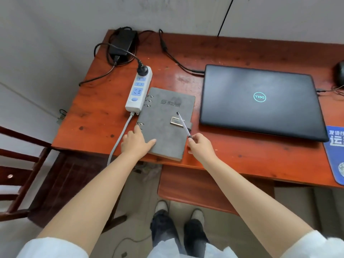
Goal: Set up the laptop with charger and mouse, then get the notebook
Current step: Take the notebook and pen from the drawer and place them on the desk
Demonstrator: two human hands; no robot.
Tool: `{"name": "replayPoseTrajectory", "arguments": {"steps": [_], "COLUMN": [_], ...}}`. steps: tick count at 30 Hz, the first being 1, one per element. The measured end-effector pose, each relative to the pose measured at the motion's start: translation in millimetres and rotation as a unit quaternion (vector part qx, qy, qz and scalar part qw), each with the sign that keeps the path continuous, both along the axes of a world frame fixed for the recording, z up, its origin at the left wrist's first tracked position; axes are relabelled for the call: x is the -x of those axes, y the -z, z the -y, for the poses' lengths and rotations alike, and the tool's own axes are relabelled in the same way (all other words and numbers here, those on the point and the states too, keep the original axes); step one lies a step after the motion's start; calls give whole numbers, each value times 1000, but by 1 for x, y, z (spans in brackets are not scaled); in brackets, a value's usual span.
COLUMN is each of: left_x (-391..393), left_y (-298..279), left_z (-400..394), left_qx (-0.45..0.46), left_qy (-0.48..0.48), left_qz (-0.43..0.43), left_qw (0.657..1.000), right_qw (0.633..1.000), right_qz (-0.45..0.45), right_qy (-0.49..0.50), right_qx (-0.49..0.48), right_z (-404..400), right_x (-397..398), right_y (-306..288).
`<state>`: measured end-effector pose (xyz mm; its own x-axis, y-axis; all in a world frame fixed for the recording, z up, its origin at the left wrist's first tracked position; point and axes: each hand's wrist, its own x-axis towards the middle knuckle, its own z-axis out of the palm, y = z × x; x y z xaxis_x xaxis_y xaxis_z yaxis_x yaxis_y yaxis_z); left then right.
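A grey ring-bound notebook (pixel 165 120) lies closed on the red-brown desk (pixel 223 149), left of the closed black laptop (pixel 260 101). My left hand (pixel 135 142) rests flat on the notebook's near left corner, fingers spread. My right hand (pixel 200 146) pinches a thin pen (pixel 183 123) that slants up over the notebook's clasp. The black charger brick (pixel 122 43) sits at the desk's far left, plugged into a white power strip (pixel 138 90), and its cable (pixel 173 58) runs to the laptop's left edge. A black mouse (pixel 339 73) shows at the right edge, its cable reaching the laptop.
A blue mouse pad (pixel 335 153) lies at the desk's right front. A dark wooden chair (pixel 28 174) stands left of the desk. A pull-out shelf (pixel 195 187) juts under the desk front. My feet (pixel 178 213) are on the floor below.
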<state>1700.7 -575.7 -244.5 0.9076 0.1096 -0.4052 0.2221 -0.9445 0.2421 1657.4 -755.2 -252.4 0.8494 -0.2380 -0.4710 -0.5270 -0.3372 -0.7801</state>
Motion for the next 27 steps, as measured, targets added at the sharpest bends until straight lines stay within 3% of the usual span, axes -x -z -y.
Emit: {"name": "replayPoseTrajectory", "arguments": {"steps": [7, 10, 13, 18, 23, 27], "left_x": [1, -1, -8, -12, -17, -16], "left_y": [5, 10, 14, 12, 7, 8], "left_z": [2, 3, -6, -13, -15, -16], "left_qx": [61, 83, 82, 105, 70, 54], "left_qy": [2, 13, 46, 41, 64, 83], "left_qz": [36, 47, 58, 23, -4, -15], "left_qw": [997, 995, 994, 993, 995, 995], "right_qw": [993, 992, 992, 979, 959, 941], "right_qz": [48, 42, 37, 18, -25, -24], "right_qy": [96, 91, 99, 204, 126, 38], "right_qx": [54, 72, 63, -25, 254, 337], "right_z": [-10, -6, -9, -8, -5, -10], "right_x": [-9, -13, -11, -9, -12, -17], "right_y": [3, 5, 10, 11, 11, 12]}}
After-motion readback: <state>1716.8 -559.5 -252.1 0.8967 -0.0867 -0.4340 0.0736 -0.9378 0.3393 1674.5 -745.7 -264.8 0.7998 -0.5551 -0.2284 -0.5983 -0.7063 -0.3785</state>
